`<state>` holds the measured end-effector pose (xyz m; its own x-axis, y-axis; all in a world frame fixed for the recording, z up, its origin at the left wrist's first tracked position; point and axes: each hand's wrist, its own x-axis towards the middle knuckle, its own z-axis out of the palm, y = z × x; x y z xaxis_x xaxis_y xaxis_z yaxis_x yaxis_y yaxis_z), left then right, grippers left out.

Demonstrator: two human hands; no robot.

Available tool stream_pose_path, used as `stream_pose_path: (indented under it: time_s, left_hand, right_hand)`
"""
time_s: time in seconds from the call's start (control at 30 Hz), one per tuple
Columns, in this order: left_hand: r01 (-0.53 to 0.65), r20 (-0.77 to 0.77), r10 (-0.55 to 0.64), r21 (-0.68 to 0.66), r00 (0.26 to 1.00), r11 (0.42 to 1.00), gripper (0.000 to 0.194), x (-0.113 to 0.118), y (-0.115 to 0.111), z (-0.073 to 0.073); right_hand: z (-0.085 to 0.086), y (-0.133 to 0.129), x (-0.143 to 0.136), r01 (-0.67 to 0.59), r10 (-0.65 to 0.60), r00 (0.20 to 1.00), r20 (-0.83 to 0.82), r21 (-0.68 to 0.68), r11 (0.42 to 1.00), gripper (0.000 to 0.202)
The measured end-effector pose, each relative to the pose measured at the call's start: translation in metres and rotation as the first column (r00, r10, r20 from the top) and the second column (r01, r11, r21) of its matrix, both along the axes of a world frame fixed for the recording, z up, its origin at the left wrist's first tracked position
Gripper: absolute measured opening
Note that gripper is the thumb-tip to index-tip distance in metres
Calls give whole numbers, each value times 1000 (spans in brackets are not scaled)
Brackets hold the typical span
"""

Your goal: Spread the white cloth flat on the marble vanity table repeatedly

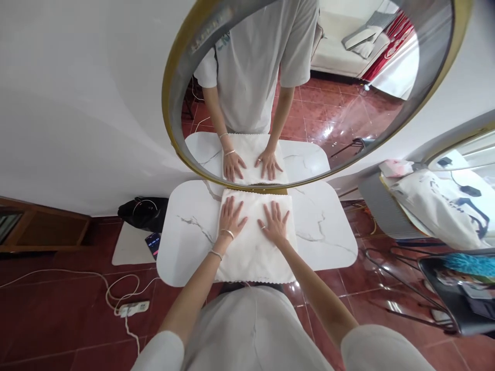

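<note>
A white towel (253,257) with scalloped edges lies spread across the middle of a white marble-patterned table (189,252). My left hand (231,216) rests flat on the towel's far left part, fingers spread, with two bracelets on the wrist and forearm. On the far right part of the same towel, my right hand (275,222) lies palm down with its fingers apart and a ring on one finger. Neither hand grips anything. The towel's near edge reaches the table's front edge, close to my body.
A round gold-framed mirror (167,103) stands behind the table, reflecting my arms and the towel. At left are a black bag (143,214), a lit phone (153,244) and a power strip (133,308) with cables. A black chair (444,293) holding items stands right.
</note>
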<state>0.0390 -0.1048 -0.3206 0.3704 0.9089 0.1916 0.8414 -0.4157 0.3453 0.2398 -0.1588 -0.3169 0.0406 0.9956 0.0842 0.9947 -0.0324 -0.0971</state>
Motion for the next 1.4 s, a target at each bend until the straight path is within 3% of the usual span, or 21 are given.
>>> stream_pose_path:
  time_s: [0.2, 0.3, 0.43, 0.53, 0.63, 0.77, 0.97, 1.2, 1.4]
  left_hand:
    - [-144, -47, 145, 21, 988, 989, 76, -91, -5, 0]
    - [-199, -58, 201, 39, 978, 979, 71, -121, -13, 2]
    - [-236, -23, 237, 56, 971, 970, 50, -119, -42, 5]
    - [-219, -39, 223, 81, 974, 972, 51, -107, -64, 5]
    - [-214, -70, 223, 117, 972, 970, 55, -106, -65, 1]
    - [-209, -100, 223, 137, 970, 968, 53, -126, -37, -3]
    - [-213, -140, 232, 139, 963, 967, 53, -155, 19, -6]
    - [-280, -130, 300, 153, 945, 948, 54, -160, 61, -15]
    - [-240, -97, 257, 156, 962, 958, 55, -168, 98, -18]
  right_hand:
    - [7, 17, -84, -183, 184, 982, -34, 21, 983, 71]
    - [8, 20, -113, -225, 224, 970, -93, -8, 974, 72]
    - [5, 5, -120, -203, 199, 972, -128, -21, 979, 67]
    - [0, -8, -114, -194, 197, 974, -112, 30, 980, 65]
    - [0, -4, -115, -311, 319, 941, -108, 85, 946, 65]
    - [10, 26, -132, -485, 496, 861, -115, 106, 868, 61]
    - [10, 81, -170, -408, 418, 898, -136, 95, 908, 62]
    - [7, 147, -195, -309, 301, 931, -206, -4, 951, 56]
    - [-2, 169, -197, -269, 265, 943, -199, 9, 963, 51]
